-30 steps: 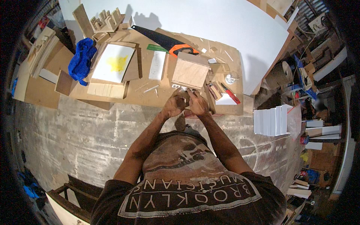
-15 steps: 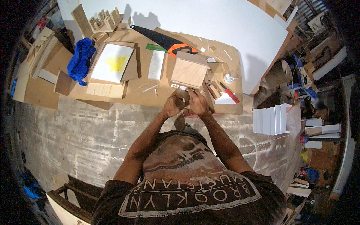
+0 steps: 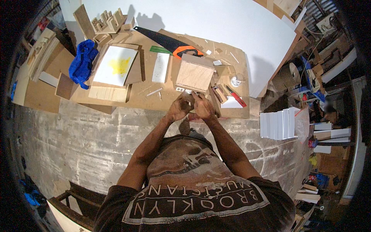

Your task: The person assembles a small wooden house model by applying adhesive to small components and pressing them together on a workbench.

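Left grip point(image 3: 179, 108), right grip point(image 3: 203, 106), curled near box point(image 3: 194, 74)

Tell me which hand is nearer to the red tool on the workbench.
Right. The right hand is left of the red tool; the left hand is farther left, beyond the right one.

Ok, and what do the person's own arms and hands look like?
The left hand and right hand are ungloved, and the forearms are bare, with no watch visible. Short, dark sleeves belong to a T-shirt with faded graphics and pale, framed lettering.
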The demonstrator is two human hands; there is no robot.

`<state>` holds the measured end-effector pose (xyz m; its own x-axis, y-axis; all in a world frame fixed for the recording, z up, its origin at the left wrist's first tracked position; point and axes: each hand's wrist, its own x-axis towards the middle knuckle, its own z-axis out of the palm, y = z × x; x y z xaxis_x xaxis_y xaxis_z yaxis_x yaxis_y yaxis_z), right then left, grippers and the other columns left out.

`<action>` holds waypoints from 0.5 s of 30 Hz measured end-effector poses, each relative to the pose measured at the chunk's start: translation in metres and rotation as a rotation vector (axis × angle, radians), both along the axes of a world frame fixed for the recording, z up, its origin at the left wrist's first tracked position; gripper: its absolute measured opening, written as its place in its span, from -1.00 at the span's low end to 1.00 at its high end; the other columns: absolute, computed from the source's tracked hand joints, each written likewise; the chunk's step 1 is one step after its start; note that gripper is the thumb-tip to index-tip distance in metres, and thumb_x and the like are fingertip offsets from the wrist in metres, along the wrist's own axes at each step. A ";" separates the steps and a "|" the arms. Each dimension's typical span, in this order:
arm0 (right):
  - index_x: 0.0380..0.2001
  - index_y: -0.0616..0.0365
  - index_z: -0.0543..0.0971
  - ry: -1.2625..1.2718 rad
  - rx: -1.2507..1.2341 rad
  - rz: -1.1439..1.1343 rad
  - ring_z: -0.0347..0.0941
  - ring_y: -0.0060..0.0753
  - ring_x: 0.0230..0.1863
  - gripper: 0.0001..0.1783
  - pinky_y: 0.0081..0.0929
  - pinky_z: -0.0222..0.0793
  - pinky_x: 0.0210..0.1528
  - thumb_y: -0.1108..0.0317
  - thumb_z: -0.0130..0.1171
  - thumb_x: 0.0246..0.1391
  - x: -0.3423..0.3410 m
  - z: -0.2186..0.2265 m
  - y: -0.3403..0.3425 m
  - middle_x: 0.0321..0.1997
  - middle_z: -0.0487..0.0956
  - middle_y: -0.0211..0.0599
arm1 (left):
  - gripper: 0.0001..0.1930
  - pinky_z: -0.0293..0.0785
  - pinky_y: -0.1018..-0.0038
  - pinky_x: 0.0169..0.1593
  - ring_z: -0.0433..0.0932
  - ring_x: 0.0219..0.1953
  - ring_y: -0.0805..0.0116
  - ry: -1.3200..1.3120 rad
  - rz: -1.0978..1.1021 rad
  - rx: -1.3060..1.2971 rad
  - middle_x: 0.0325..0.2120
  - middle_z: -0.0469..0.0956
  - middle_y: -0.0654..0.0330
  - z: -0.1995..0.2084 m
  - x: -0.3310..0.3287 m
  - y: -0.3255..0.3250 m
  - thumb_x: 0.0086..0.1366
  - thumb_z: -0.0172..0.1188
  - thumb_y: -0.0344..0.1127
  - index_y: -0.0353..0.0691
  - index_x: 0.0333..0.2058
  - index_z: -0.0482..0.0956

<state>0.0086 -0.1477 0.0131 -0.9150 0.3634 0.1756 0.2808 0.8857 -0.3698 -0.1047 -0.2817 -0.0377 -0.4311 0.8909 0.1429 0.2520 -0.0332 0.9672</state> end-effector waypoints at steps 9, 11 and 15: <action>0.23 -0.04 0.40 -0.083 -0.003 -0.044 0.55 0.20 -0.23 -0.39 -0.02 0.51 -0.21 0.43 0.04 0.03 -0.002 0.010 -0.006 0.10 0.46 0.16 | -0.50 0.42 0.42 0.10 0.51 -0.02 0.33 0.040 -0.040 -0.060 -0.01 0.49 0.13 0.005 -0.003 -0.001 0.18 0.26 -0.44 -0.25 0.09 0.34; 0.25 -0.12 0.37 -0.079 -0.002 -0.052 0.56 0.17 -0.20 -0.37 0.00 0.50 -0.20 0.36 0.03 0.03 0.000 -0.001 -0.001 0.11 0.47 0.10 | -0.60 0.45 0.42 -0.01 0.53 -0.13 0.33 -0.019 -0.012 0.030 -0.12 0.53 0.14 0.007 0.000 0.003 0.17 0.25 -0.42 -0.25 -0.01 0.40; 0.28 -0.10 0.33 -0.110 0.035 -0.041 0.57 0.10 -0.19 -0.33 -0.03 0.51 -0.22 0.30 0.03 0.01 0.003 -0.005 0.001 0.09 0.49 0.02 | -0.68 0.51 0.43 -0.16 0.58 -0.27 0.36 -0.075 0.012 0.133 -0.24 0.58 0.14 0.016 0.002 0.000 0.15 0.26 -0.40 -0.29 -0.10 0.49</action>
